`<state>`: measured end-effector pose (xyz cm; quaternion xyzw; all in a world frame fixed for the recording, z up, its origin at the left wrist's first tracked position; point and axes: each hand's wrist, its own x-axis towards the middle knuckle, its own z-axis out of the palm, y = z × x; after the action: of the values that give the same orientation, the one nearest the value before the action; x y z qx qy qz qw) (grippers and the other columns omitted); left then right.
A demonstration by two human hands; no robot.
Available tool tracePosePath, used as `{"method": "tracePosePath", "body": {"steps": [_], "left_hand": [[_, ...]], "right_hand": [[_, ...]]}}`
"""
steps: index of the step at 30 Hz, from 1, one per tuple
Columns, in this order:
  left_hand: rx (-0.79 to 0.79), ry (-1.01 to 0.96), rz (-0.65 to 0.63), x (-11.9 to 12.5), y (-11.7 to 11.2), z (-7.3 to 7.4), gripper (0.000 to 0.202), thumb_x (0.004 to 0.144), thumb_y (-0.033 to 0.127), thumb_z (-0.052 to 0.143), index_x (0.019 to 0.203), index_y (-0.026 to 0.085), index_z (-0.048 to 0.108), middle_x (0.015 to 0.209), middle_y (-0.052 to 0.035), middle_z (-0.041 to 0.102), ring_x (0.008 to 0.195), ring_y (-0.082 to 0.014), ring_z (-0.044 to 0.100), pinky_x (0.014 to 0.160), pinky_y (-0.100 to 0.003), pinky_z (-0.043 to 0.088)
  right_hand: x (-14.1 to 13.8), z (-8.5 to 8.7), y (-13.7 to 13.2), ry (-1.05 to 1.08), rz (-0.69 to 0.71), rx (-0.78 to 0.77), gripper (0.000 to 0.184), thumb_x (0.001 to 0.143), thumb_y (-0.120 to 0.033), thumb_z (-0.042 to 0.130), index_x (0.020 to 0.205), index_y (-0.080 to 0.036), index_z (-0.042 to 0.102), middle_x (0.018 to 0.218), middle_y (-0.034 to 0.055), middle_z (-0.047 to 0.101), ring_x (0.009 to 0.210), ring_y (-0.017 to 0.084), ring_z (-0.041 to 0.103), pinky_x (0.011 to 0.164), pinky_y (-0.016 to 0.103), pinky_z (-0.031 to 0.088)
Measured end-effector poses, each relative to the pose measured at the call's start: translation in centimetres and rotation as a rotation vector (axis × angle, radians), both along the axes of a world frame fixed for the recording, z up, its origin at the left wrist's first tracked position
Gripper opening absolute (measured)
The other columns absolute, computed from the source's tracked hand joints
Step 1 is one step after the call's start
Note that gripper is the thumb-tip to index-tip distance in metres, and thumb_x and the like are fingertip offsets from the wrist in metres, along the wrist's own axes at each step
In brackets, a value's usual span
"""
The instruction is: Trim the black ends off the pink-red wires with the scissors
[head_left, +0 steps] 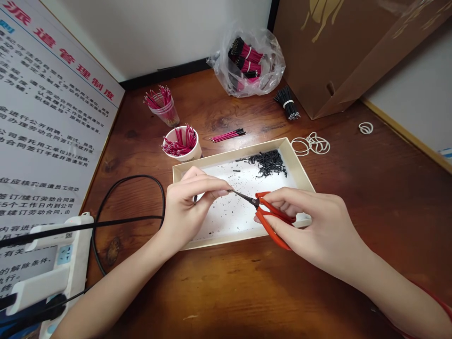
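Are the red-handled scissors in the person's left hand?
No, the red-handled scissors sit in the right hand, their black blades pointing toward the left hand.

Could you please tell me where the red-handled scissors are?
In the head view, the red-handled black-bladed scissors sit in the right hand, blades reaching left over the shallow white cardboard tray toward the left hand.

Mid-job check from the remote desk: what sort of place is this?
Probably a small wire-processing workbench. Signs: bagged red wire bundles, a tray of cut black wire pieces, orange-handled snips in the right hand, and a black wire pinched in the left hand.
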<state>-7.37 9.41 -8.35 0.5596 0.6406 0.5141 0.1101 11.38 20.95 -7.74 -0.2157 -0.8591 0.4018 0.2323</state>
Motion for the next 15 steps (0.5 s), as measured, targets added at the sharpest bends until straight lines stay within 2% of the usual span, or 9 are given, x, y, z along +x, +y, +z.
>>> {"method": "tracePosePath", "body": {"steps": [15], "left_hand": [[-0.019, -0.008, 0.017, 0.09, 0.09, 0.11, 0.023, 0.086, 0.006, 0.069, 0.087, 0.026, 0.079, 0.074, 0.002, 0.077, 0.069, -0.0136, 0.059, 0.063, -0.028, 0.045]], "right_hand": [[-0.01, 0.2, -0.01, -0.012, -0.007, 0.023, 0.01, 0.081, -0.014, 0.069, 0.077, -0.02, 0.062, 0.058, -0.0061, 0.056, 0.049, 0.007, 0.047, 0.047, 0.02, 0.04]]}}
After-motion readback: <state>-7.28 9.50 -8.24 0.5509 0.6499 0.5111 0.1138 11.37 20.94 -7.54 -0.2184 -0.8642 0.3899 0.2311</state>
